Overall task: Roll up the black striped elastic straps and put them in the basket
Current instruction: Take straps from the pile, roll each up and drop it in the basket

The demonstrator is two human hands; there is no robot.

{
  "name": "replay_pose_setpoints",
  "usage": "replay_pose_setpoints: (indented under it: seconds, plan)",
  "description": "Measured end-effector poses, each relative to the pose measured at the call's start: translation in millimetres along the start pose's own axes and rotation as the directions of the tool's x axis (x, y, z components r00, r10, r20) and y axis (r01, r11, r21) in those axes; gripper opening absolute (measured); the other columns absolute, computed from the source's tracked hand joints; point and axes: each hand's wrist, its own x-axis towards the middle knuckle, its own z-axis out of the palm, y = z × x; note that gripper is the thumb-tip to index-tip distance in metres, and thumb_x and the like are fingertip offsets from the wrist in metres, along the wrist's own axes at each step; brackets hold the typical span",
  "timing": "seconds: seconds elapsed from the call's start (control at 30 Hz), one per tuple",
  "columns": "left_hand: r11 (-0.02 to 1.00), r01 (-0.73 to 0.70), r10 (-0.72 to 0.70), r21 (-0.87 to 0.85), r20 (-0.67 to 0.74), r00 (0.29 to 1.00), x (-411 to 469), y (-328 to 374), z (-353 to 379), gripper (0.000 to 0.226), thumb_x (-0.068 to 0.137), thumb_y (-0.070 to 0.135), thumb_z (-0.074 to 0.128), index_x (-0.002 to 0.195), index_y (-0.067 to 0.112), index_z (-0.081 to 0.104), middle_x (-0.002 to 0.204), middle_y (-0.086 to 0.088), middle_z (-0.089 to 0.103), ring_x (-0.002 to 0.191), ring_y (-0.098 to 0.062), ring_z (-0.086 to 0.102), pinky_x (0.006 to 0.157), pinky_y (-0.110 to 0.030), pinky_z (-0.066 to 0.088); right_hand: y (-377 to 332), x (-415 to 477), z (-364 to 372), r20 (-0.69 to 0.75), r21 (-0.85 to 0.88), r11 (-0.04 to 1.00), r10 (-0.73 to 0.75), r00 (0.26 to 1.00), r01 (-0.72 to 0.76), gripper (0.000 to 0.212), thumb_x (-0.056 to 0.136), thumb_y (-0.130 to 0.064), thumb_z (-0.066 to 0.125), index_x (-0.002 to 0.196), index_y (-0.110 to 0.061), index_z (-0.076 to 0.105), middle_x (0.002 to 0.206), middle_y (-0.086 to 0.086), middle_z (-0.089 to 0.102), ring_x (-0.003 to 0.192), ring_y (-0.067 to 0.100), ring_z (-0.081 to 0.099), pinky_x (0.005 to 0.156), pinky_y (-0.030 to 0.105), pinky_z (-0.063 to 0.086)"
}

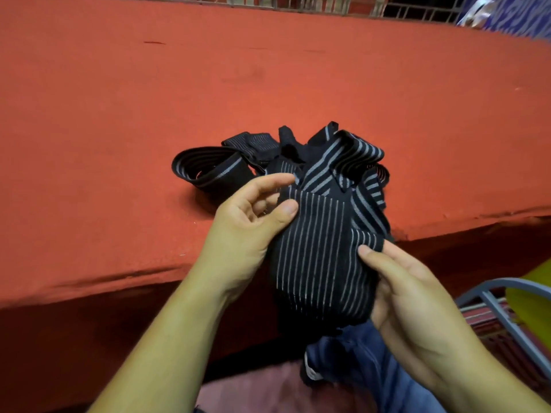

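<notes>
Black elastic strap with thin white stripes [316, 251]: we are holding its wide end, left hand [247, 225] pinching at 10 o'clock, right hand [408, 293] gripping at 4 o'clock. Its length is trailing toward 12 o'clock onto the red cloth surface [119, 114].

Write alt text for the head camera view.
The left hand and right hand hold a bundle of black striped elastic straps over the near edge of a red cloth surface. More strap loops lie on the cloth behind.

no readable text, no labels, no brands, no numbers, no signs anywhere
</notes>
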Motion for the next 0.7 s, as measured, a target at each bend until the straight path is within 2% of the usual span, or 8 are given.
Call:
replay_pose_setpoints:
  seconds: [0.1, 0.2, 0.3, 0.37, 0.43, 0.57, 0.63, 0.7]
  plan:
    - [0.995, -0.038, 0.043, 0.093, -0.047, 0.998, -0.7, -0.9, 3.7, 0.037, 0.092, -0.004, 0.069, 0.12, 0.019, 0.07, 0.097, 0.007, 0.063, 0.079, 0.012, 0.058, 0.078, -0.007, 0.047, -2.9, -4.6, 5.6, 0.065, -0.023, 1.0, 0.007, 0.998, -0.006, 0.035, 0.095, -0.022, 0.057, 0.125, -0.007, 0.071, 0.117, 0.012, 0.079, 0.109, 0.025, 0.077, 0.081, 0.03, 0.064]
    - [0.993, -0.026, 0.032, 0.111, -0.053, 0.998, -2.1, -3.7, 7.8, 0.035, 0.091, -0.002, 0.071, 0.119, 0.019, 0.071, 0.091, 0.008, 0.067, 0.081, 0.01, 0.062, 0.078, -0.01, 0.049, 4.5, -4.1, 5.5, 0.032, -0.155, 0.988, -0.005, 0.999, 0.01, 0.037, 0.086, -0.021, 0.069, 0.12, -0.008, 0.073, 0.115, 0.009, 0.08, 0.109, 0.026, 0.076, 0.091, 0.038, 0.06]
    - [0.995, 0.098, -0.097, -0.006, 0.071, 0.993, -0.7, -3.4, 2.0, 0.036, 0.091, 0.014, 0.069, 0.126, 0.02, 0.068, 0.1, 0.0, 0.074, 0.089, -0.005, 0.068, 0.077, -0.02, 0.055, 7.0, 0.0, 2.3, -0.067, -0.186, 0.982, -0.044, 0.997, 0.031, 0.028, 0.091, -0.014, 0.068, 0.118, -0.007, 0.075, 0.114, 0.007, 0.08, 0.108, 0.025, 0.077, 0.097, 0.043, 0.055]
    - [0.975, 0.221, -0.214, -0.006, 0.21, 0.954, 0.0, -0.3, -8.0, 0.04, 0.09, 0.023, 0.064, 0.13, 0.022, 0.065, 0.1, 0.001, 0.073, 0.082, -0.004, 0.066, 0.071, -0.021, 0.055, 4.0, 1.5, -0.3, -0.092, -0.119, 0.992, -0.043, 0.995, 0.032, 0.032, 0.091, -0.015, 0.066, 0.121, -0.006, 0.073, 0.116, 0.01, 0.079, 0.11, 0.027, 0.076, 0.096, 0.043, 0.054]
    - [0.964, 0.263, -0.263, 0.041, 0.287, 0.921, 0.3, 1.3, -16.6, 0.036, 0.092, 0.02, 0.062, 0.128, 0.02, 0.067, 0.095, 0.004, 0.072, 0.075, -0.002, 0.064, 0.065, -0.019, 0.054, 0.4, 2.6, -4.2, -0.089, -0.073, 0.997, -0.028, 0.996, 0.021, 0.037, 0.092, -0.016, 0.064, 0.126, -0.005, 0.071, 0.12, 0.013, 0.078, 0.114, 0.028, 0.074, 0.097, 0.042, 0.054]
    - [0.975, 0.182, -0.208, 0.13, 0.233, 0.95, 0.0, 1.4, -16.5, 0.024, 0.095, 0.008, 0.066, 0.115, 0.019, 0.073, 0.089, 0.003, 0.073, 0.072, -0.005, 0.064, 0.062, -0.017, 0.047, -0.7, 3.3, -10.5, -0.046, -0.064, 0.998, 0.011, 0.999, -0.014, 0.04, 0.095, -0.018, 0.062, 0.132, -0.004, 0.068, 0.125, 0.016, 0.075, 0.119, 0.032, 0.072, 0.107, 0.044, 0.049]
    - [0.977, 0.11, -0.143, 0.183, 0.182, 0.973, -0.3, 0.2, -13.4, 0.022, 0.096, 0.002, 0.064, 0.112, 0.013, 0.074, 0.082, 0.007, 0.073, 0.066, 0.0, 0.061, 0.059, -0.013, 0.045, 0.7, 2.7, -10.9, -0.05, -0.087, 0.996, 0.021, 0.999, -0.025, 0.042, 0.091, -0.02, 0.065, 0.129, -0.003, 0.069, 0.123, 0.016, 0.076, 0.117, 0.032, 0.073, 0.106, 0.045, 0.05]
    - [0.974, 0.041, -0.072, 0.224, 0.133, 0.988, 1.1, -1.2, -13.8, 0.023, 0.099, 0.001, 0.062, 0.109, 0.016, 0.076, 0.077, 0.01, 0.071, 0.063, 0.001, 0.058, 0.058, -0.013, 0.045, 2.0, 1.9, -12.3, -0.063, -0.101, 0.994, 0.031, 0.998, -0.037, 0.042, 0.087, -0.019, 0.067, 0.124, -0.002, 0.071, 0.12, 0.017, 0.077, 0.115, 0.032, 0.074, 0.102, 0.045, 0.055]
